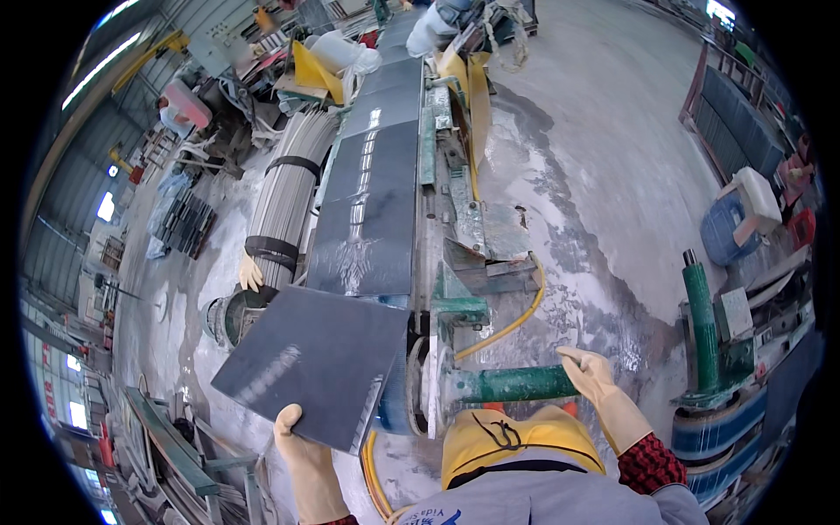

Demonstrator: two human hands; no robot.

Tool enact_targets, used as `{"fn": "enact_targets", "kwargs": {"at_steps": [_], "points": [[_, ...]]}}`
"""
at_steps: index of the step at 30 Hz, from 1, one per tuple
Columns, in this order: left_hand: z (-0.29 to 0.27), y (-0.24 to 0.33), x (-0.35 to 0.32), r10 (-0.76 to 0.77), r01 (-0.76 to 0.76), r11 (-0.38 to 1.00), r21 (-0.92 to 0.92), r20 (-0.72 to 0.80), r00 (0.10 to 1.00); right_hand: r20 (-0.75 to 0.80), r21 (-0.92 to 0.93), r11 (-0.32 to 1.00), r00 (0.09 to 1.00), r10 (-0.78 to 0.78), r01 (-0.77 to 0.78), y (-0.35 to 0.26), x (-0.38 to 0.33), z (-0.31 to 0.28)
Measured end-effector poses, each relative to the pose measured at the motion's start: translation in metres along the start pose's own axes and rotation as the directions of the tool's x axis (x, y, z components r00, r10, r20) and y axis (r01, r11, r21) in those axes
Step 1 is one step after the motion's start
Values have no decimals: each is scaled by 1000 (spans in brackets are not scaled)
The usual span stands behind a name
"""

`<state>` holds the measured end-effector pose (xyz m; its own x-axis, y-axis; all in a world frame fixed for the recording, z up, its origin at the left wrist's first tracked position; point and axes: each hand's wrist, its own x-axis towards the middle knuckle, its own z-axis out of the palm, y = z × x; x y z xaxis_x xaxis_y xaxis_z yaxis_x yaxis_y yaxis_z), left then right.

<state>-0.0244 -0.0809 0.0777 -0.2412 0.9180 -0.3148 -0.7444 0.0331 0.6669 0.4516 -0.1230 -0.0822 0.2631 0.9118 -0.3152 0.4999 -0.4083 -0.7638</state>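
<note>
My left hand (302, 455), in a cream rubber glove, grips the near edge of a dark grey stone slab (319, 359), thumb on top and fingers hidden beneath. The slab sits at an angle over the near end of a conveyor, its left part jutting past the side. Another wet, dark slab (367, 210) lies flat just beyond it on the conveyor. My right hand (595, 381), gloved alike, is beside the outer end of a green pipe (516, 383); its fingers are loosely bent and nothing shows in them. Whether it touches the pipe is unclear.
Left of the conveyor stand a strapped bundle of thin strips (284, 192) and a cream glove (250, 272). A yellow hose (516, 324) curves along the right side. Farther right are a green post (700, 324) and a blue container (726, 232). Metal frames (171, 442) crowd the lower left.
</note>
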Motion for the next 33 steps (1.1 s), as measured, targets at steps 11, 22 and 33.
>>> {"fn": "enact_targets", "kwargs": {"at_steps": [11, 22, 33], "points": [[96, -109, -80, -507, 487, 855, 176, 474, 719, 380, 885, -134, 858, -344, -446, -26, -97, -41], [211, -348, -280, -871, 418, 460, 784, 305, 385, -385, 729, 684, 804, 453, -36, 134, -372, -141], [226, -554, -368, -948, -2, 317, 948, 317, -16, -597, 738, 332, 342, 725, 587, 237, -440, -130]]}}
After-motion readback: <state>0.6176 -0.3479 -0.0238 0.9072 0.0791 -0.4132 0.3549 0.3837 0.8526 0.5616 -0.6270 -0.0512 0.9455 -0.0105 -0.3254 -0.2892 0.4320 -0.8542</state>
